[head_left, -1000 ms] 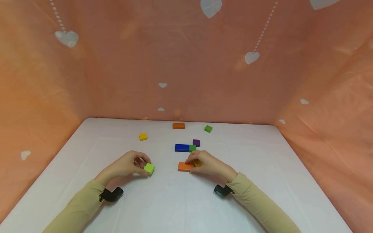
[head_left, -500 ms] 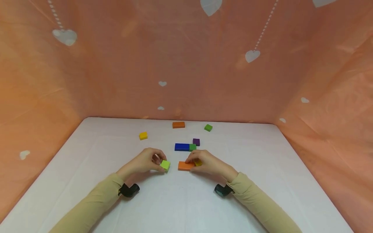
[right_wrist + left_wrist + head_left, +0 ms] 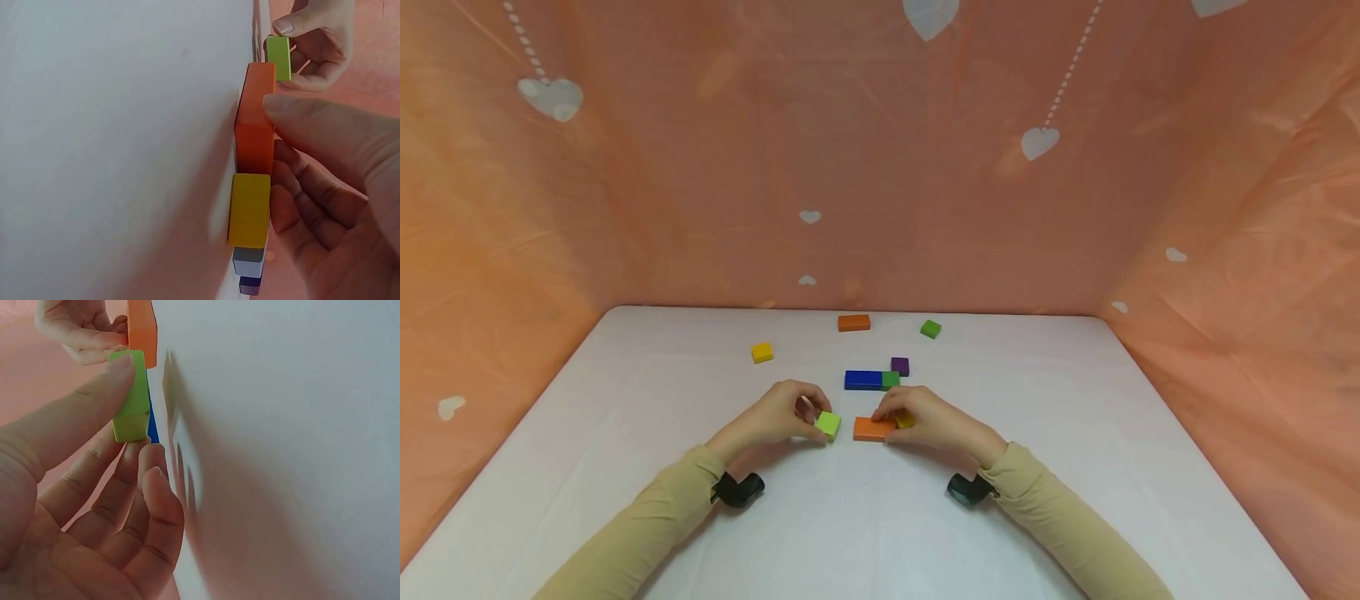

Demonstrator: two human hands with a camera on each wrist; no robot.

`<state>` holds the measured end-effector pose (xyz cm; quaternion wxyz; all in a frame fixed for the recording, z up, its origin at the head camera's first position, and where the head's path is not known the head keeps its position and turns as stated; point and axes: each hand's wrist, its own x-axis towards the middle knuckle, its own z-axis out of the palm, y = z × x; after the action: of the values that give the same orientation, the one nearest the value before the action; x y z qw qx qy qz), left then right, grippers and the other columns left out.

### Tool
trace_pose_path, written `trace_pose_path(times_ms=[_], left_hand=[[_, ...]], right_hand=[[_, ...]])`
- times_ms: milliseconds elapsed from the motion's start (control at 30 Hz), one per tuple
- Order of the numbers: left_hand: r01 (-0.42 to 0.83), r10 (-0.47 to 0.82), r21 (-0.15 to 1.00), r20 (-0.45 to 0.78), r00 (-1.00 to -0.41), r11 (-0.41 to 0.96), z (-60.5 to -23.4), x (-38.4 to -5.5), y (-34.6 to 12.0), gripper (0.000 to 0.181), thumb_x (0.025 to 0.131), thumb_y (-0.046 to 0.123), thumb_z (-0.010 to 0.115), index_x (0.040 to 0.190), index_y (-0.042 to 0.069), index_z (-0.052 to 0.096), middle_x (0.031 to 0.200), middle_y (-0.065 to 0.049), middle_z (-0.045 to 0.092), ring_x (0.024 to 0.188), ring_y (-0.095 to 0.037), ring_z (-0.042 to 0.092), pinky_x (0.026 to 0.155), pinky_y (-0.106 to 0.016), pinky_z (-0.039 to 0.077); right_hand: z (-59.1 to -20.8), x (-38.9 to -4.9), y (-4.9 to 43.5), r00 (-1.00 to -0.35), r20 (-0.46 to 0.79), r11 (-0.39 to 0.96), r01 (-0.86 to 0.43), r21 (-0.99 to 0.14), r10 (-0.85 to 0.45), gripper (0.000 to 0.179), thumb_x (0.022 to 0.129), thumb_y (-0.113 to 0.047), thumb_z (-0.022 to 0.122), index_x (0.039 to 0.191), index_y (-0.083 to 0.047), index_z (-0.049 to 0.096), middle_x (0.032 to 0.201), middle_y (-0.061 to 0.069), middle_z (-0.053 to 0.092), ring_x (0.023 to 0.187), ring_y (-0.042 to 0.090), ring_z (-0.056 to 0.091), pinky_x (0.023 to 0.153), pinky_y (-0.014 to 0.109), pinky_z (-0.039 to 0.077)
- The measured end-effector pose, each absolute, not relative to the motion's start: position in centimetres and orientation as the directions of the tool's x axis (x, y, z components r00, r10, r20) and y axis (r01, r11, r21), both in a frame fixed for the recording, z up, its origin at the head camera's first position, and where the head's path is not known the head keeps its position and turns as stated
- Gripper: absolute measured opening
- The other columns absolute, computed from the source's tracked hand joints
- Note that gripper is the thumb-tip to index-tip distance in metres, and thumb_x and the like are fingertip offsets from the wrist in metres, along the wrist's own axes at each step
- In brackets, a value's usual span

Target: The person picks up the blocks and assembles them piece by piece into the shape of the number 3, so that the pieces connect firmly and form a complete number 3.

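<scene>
My left hand point(image 3: 778, 414) pinches a light green block point(image 3: 828, 425) between thumb and fingers, close to the left end of an orange rectangular block point(image 3: 869, 429). In the left wrist view the thumb lies across the face of this light green block point(image 3: 132, 394). My right hand point(image 3: 934, 423) grips the orange block, its thumb on the near long side in the right wrist view, where the orange block point(image 3: 255, 119) stands large. A yellow block point(image 3: 250, 209) sits end to end with it, partly covered by the right hand in the head view.
Behind the hands, a blue rectangular block point(image 3: 863, 380) adjoins a green block point(image 3: 891, 380), with a purple block point(image 3: 900, 366) just beyond. Farther back lie a yellow block point(image 3: 762, 352), another orange block point(image 3: 853, 322) and a green block point(image 3: 931, 328) on the white table point(image 3: 865, 533).
My left hand has carried the light green block rightward, bringing it near the orange block's left end, then nearly stopped. The right hand keeps its grip in place; the head view has shifted slightly.
</scene>
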<state>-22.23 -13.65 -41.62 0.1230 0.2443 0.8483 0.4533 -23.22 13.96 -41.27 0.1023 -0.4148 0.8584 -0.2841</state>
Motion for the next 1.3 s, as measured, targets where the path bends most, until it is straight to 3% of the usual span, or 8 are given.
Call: trace_pose_path(times_ms=[1300], left_hand=[[0.330, 0.560, 0.813, 0.006, -0.829, 0.480, -42.0, -22.9, -12.0, 0.031, 0.069, 0.005, 0.085, 0.095, 0.006, 0.067, 0.086, -0.003, 0.060, 0.071, -0.017, 0.054, 0.061, -0.025, 0.048]], right_hand=[[-41.4, -23.4, 13.8, -0.641, 0.050, 0.507, -0.650, -0.566, -0.766, 0.025, 0.084, -0.013, 0.075, 0.108, -0.009, 0.070, 0.106, -0.003, 0.062, 0.098, 0.008, 0.057, 0.090, 0.024, 0.046]])
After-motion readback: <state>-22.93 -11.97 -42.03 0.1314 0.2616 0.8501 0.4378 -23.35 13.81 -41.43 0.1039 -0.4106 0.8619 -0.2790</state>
